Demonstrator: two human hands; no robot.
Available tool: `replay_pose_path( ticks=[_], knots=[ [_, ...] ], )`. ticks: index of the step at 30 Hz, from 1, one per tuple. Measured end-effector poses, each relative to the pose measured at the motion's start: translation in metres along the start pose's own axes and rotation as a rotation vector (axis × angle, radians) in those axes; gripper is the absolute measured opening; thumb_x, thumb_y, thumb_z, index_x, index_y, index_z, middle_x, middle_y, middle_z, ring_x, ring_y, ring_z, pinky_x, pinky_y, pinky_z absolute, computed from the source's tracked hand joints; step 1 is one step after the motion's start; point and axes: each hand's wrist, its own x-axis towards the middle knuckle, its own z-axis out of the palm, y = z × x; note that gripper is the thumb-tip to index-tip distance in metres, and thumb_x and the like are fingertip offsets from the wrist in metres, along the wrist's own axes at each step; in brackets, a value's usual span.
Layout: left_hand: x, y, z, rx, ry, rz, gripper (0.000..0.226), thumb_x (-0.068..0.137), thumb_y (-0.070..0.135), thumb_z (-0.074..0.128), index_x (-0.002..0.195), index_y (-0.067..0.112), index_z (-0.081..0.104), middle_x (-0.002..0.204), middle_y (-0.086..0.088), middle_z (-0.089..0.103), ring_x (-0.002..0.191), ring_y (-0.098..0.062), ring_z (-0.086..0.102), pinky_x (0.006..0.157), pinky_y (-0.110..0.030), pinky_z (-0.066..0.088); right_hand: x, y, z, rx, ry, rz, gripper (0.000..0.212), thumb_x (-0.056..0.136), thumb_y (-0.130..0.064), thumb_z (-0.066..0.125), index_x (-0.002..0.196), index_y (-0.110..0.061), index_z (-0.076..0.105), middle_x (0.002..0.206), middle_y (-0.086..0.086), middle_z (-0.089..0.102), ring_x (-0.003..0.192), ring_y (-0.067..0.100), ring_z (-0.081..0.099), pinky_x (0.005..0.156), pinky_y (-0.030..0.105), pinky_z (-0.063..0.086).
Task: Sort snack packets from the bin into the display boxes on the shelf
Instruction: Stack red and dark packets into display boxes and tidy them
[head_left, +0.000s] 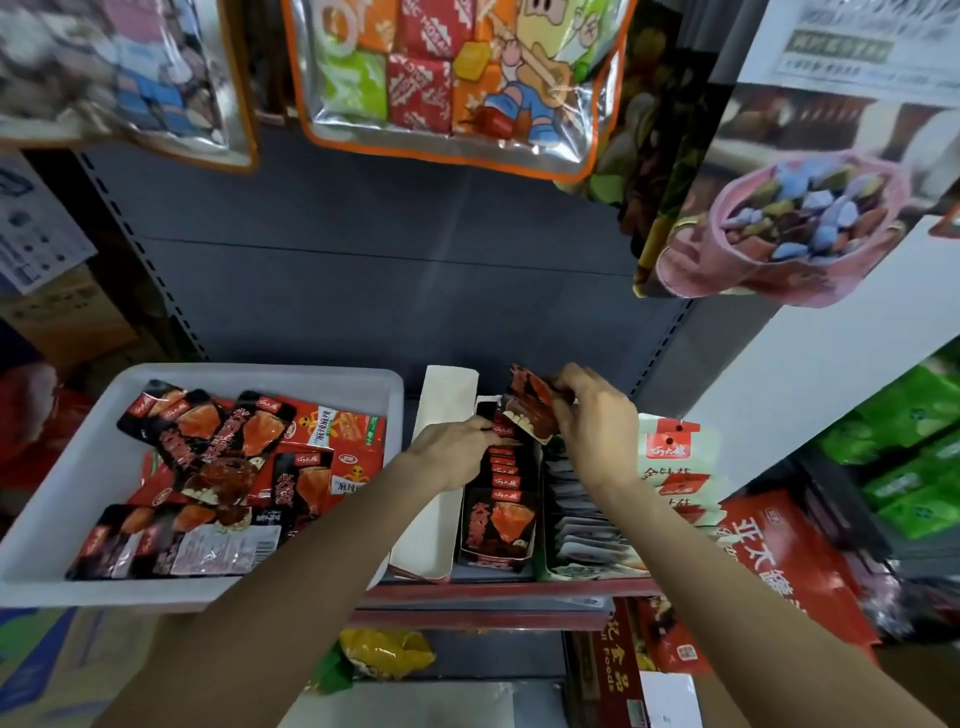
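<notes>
Snack packets — red-and-black and orange-red sachets, heaped loosely in the white bin at the left of the shelf, some face up, some showing a pale printed back.

Display box, middle — open-topped, standing on the shelf just right of the bin; holds an upright row of dark red-and-black packets, the frontmost facing the camera. A white cardboard flap runs along its left side.

Display box, right — touching the middle one; filled with a row of pale, grey-white packets standing on edge.

Left hand — reaches over the flap, fingertips resting on the tops of the packets at the back of the middle box; whether it pinches one I cannot tell.

Right hand — fingers curled round a single red-and-black packet, held tilted above the far end of the middle box.

White-and-red packets stand further right; a red carton lies beside them.
</notes>
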Motion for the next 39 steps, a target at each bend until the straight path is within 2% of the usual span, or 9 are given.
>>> replay_pose_path(
  ticks=[9, 14, 20, 23, 26, 28, 30, 35, 39],
  knots=[
    [0.001, 0.006, 0.0, 0.142, -0.023, 0.007, 0.056, 0.092, 0.004, 0.04, 0.142, 0.031, 0.04, 0.148, -0.005, 0.03, 0.111, -0.027, 0.056, 0.083, -0.035, 0.048, 0.0, 0.004, -0.004, 0.027, 0.013, 0.019, 0.003, 0.085, -0.005, 0.063, 0.085, -0.006, 0.06, 0.083, 0.01, 0.065, 0.068, 0.032, 0.06, 0.057, 0.041, 0.051],
    [0.009, 0.009, -0.005, 0.032, 0.057, -0.055, 0.049, 0.089, 0.002, 0.043, 0.137, 0.01, 0.036, 0.137, -0.009, 0.037, 0.106, -0.031, 0.057, 0.077, -0.036, 0.045, 0.0, 0.005, -0.003, 0.036, 0.009, 0.014, 0.002, 0.085, -0.006, 0.063, 0.085, -0.006, 0.061, 0.082, 0.009, 0.065, 0.068, 0.03, 0.061, 0.058, 0.041, 0.052],
    [0.014, 0.009, -0.01, -0.032, 0.03, -0.093, 0.05, 0.089, 0.002, 0.041, 0.138, 0.011, 0.038, 0.145, -0.008, 0.029, 0.112, -0.03, 0.053, 0.081, -0.038, 0.046, 0.002, 0.008, -0.003, 0.038, 0.017, 0.029, 0.004, 0.086, -0.008, 0.063, 0.084, -0.006, 0.06, 0.082, 0.009, 0.065, 0.068, 0.03, 0.061, 0.059, 0.04, 0.051],
    [0.012, 0.006, -0.01, 0.014, 0.043, -0.061, 0.049, 0.089, 0.005, 0.043, 0.136, 0.019, 0.045, 0.141, -0.005, 0.035, 0.123, -0.026, 0.04, 0.094, -0.04, 0.038, 0.002, 0.009, -0.004, 0.049, 0.015, 0.034, 0.004, 0.086, -0.008, 0.063, 0.086, -0.006, 0.061, 0.083, 0.009, 0.065, 0.069, 0.03, 0.061, 0.059, 0.041, 0.052],
    [0.008, -0.003, -0.006, 0.119, 0.081, -0.012, 0.049, 0.089, 0.013, 0.05, 0.134, 0.031, 0.048, 0.147, 0.0, 0.026, 0.138, -0.024, 0.016, 0.113, -0.05, 0.013, 0.003, 0.01, -0.003, 0.056, 0.02, 0.033, 0.003, 0.085, -0.006, 0.063, 0.087, -0.006, 0.061, 0.084, 0.009, 0.066, 0.07, 0.03, 0.061, 0.06, 0.041, 0.052],
    [0.002, -0.008, 0.001, 0.108, 0.109, 0.024, 0.049, 0.089, 0.017, 0.052, 0.134, 0.035, 0.048, 0.152, 0.0, 0.016, 0.144, -0.026, -0.002, 0.113, -0.058, -0.003, 0.002, 0.011, -0.002, 0.061, 0.023, 0.037, 0.002, 0.085, -0.006, 0.063, 0.087, -0.006, 0.061, 0.084, 0.009, 0.066, 0.071, 0.03, 0.062, 0.061, 0.041, 0.052],
    [-0.005, -0.013, 0.008, 0.034, 0.148, 0.029, 0.047, 0.09, 0.021, 0.05, 0.134, 0.037, 0.048, 0.154, 0.002, 0.009, 0.144, -0.025, -0.012, 0.112, -0.06, -0.008, 0.001, 0.012, -0.001, 0.071, 0.022, 0.043, 0.002, 0.086, -0.008, 0.062, 0.087, -0.007, 0.061, 0.085, 0.008, 0.066, 0.071, 0.029, 0.062, 0.061, 0.041, 0.052],
    [-0.012, -0.013, 0.015, -0.075, 0.192, 0.032, 0.038, 0.096, 0.029, 0.039, 0.132, 0.039, 0.05, 0.155, 0.005, 0.007, 0.144, -0.022, -0.009, 0.114, -0.055, -0.009, 0.0, 0.011, 0.002, 0.071, 0.013, 0.045, 0.003, 0.086, -0.008, 0.061, 0.085, -0.007, 0.059, 0.083, 0.008, 0.066, 0.071, 0.029, 0.061, 0.061, 0.041, 0.052],
    [-0.009, -0.011, 0.007, -0.103, 0.098, 0.038, 0.039, 0.101, 0.034, 0.03, 0.133, 0.033, 0.051, 0.15, 0.012, 0.028, 0.141, -0.015, 0.011, 0.116, -0.051, -0.005, 0.0, 0.01, 0.003, 0.1, 0.011, 0.047, 0.006, 0.086, -0.005, 0.061, 0.082, -0.007, 0.058, 0.081, 0.007, 0.066, 0.07, 0.026, 0.06, 0.061, 0.039, 0.051]
  ],
)
